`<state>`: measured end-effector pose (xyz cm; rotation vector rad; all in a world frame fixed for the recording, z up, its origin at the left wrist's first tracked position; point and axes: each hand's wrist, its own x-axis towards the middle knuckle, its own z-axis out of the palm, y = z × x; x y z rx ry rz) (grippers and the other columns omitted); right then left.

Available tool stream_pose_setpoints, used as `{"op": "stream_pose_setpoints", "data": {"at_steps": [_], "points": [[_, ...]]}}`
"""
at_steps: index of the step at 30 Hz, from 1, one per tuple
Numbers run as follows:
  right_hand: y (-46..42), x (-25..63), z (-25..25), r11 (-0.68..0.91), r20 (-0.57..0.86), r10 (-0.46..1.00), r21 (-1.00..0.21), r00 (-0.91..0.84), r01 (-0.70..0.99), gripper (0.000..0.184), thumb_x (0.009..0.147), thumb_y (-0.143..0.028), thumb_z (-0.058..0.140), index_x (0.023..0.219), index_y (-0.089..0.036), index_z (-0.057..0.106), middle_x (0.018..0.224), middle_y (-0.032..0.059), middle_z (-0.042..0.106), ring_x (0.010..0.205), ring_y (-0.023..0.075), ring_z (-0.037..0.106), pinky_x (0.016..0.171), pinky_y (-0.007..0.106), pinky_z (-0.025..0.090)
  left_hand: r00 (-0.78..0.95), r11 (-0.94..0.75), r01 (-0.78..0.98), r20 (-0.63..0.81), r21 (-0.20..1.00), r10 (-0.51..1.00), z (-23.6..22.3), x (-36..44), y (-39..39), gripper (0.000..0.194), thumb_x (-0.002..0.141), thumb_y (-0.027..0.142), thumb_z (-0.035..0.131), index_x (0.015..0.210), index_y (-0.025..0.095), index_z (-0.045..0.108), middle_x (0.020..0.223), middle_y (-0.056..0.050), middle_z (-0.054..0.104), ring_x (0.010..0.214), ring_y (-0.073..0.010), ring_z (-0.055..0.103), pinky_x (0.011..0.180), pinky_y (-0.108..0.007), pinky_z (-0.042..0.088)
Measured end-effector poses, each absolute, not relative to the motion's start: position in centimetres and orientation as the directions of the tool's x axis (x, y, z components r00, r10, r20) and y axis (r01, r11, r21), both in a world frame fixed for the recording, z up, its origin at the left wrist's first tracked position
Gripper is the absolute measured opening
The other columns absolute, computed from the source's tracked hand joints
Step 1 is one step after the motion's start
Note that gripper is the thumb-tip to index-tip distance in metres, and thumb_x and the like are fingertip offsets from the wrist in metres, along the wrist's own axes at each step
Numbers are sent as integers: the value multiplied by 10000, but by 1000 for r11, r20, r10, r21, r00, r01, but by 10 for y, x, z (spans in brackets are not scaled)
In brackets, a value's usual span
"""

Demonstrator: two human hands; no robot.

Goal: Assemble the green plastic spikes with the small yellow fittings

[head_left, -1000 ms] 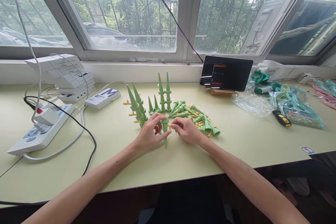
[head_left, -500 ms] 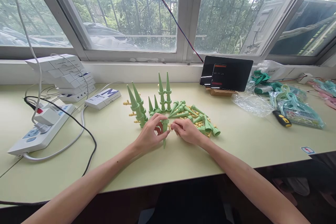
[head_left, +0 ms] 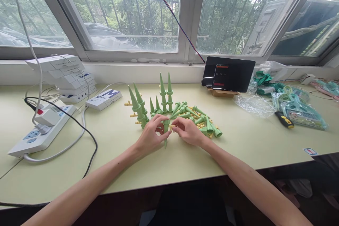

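Note:
My left hand (head_left: 153, 131) is closed on a green plastic watering spike (head_left: 166, 127), its pointed end hanging downward. My right hand (head_left: 188, 131) pinches a small yellow valve (head_left: 171, 126) at the side of that spike, near its collar; whether the valve sits inside the spike I cannot tell. Behind my left hand stand stacked green spikes (head_left: 137, 104), points up, some with yellow valves sticking out sideways. Further back are two taller stacks (head_left: 169, 93). To the right of my right hand lies a loose heap of green spikes (head_left: 209, 125) mixed with yellow valves.
A power strip (head_left: 39, 130) with cables and white boxes (head_left: 70, 77) occupies the left. A tablet (head_left: 229, 74) with a phone leans at the back. Bagged green scissors (head_left: 299, 107) and a yellow-black screwdriver handle (head_left: 284, 119) lie right. The table's front edge runs below my forearms.
My right fingers have shifted slightly around the yellow valve, which shows a little more beside the spike. My left hand stays nearly still on the spike.

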<state>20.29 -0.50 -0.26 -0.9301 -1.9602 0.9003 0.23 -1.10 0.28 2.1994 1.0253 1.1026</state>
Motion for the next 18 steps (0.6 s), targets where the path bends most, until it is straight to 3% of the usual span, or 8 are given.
{"op": "stream_pose_setpoints", "data": {"at_steps": [18], "points": [[-7, 202, 0, 489, 314, 829, -808, -463, 328, 184, 939, -221, 501, 765, -182, 545, 591, -33, 515, 528, 110, 438, 569, 253, 370, 405, -608, 418, 461, 675, 790, 2, 2, -12, 273, 867, 286, 647, 1125, 220, 585, 1057, -43, 529, 625, -72, 576, 595, -272, 593]]}}
